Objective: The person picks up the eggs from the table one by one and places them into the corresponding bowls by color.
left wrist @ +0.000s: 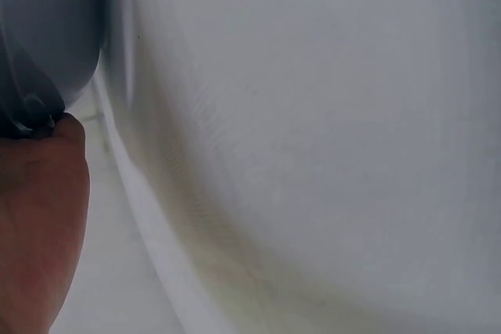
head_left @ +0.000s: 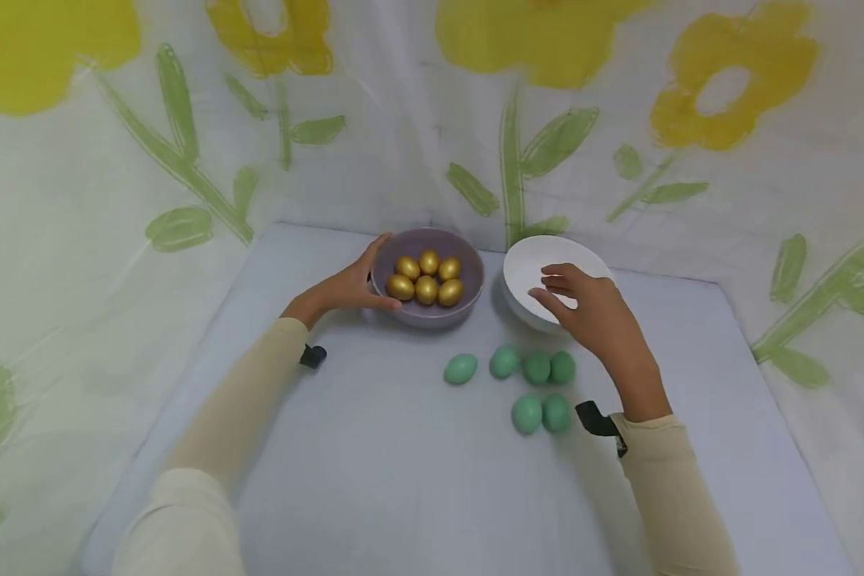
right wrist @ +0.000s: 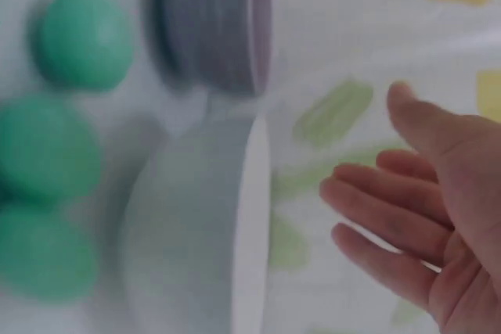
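Note:
A purple bowl [head_left: 432, 316] with several golden eggs [head_left: 426, 289] in it stands near the back of the table. My left hand [head_left: 349, 284] holds this bowl at its left side, thumb along the front and fingers toward the back rim. In the left wrist view, part of the hand [left wrist: 43, 217] shows right at the dark side of the bowl [left wrist: 51, 29]. My right hand [head_left: 598, 312] hovers over the white bowl [head_left: 529, 260], thumb and fingers apart with nothing between them. The right wrist view shows its fingers [right wrist: 391, 209] loosely extended beyond the white bowl's rim.
Several green eggs [head_left: 537, 367] lie on the table [head_left: 374, 464] in front of the two bowls. One green egg [head_left: 461, 369] sits a little apart, toward the purple bowl. A flower-patterned cloth [head_left: 389, 160] hangs right behind the table.

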`<state>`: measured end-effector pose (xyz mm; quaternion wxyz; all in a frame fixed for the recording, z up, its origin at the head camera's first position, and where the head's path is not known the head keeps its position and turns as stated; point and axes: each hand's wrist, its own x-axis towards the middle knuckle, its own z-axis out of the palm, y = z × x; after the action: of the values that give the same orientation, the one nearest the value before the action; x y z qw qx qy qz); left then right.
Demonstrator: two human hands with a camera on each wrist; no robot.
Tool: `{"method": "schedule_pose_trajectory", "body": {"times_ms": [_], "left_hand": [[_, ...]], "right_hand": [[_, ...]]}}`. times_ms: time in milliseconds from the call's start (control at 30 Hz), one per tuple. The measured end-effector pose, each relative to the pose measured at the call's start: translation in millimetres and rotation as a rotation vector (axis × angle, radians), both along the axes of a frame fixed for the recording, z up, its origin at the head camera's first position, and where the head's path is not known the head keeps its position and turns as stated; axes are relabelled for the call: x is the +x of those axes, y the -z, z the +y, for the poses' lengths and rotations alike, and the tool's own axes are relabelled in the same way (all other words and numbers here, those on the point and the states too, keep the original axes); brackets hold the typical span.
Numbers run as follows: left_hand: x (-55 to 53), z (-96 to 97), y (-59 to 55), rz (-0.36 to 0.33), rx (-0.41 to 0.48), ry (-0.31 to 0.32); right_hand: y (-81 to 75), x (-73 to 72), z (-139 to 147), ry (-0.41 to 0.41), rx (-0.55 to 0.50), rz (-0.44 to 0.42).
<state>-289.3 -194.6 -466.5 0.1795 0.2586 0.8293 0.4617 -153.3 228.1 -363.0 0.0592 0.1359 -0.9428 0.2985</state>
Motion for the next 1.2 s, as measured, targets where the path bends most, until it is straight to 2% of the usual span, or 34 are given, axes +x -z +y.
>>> {"method": "schedule_pose_trajectory", "body": {"times_ms": [100, 200, 333, 567, 700, 800, 967, 1100, 1200], "left_hand": [[0.0, 0.6, -1.0, 0.013, 0.002, 0.002], [0.0, 1.5, -1.2, 0.010, 0.001, 0.012], [4.5, -8.5, -3.3, -0.014, 0.008, 0.002], [2.5, -2.1, -8.1, -0.018, 0.008, 0.007], [2.7, 3.4, -10.1, -0.049, 0.002, 0.013], [4.2, -0.7, -9.9, -0.053, 0.010, 0.012], [7.8, -5.2, -11.9, -0.009, -0.012, 0.014], [10.4, -5.2, -14.7, 0.018, -0.063, 0.027], [10.2, -3.0, -16.8, 0.030, -0.105, 0.034]], "right_hand": [[9.0, 9.4, 35, 0.036, -0.030, 0.009], [22.0, 17.0, 67, 0.073, -0.009, -0.035], [38.1, 12.1, 96, 0.071, 0.034, -0.140], [54.5, -4.5, 138, 0.031, 0.033, -0.292], [54.6, -16.2, 150, 0.007, 0.047, -0.373], [54.4, -34.0, 151, -0.026, 0.057, -0.426], [60.2, -57.2, 145, -0.075, 0.051, -0.497], [68.9, -64.8, 137, -0.114, -0.046, -0.503], [73.4, -64.3, 135, -0.118, -0.116, -0.479]]}}
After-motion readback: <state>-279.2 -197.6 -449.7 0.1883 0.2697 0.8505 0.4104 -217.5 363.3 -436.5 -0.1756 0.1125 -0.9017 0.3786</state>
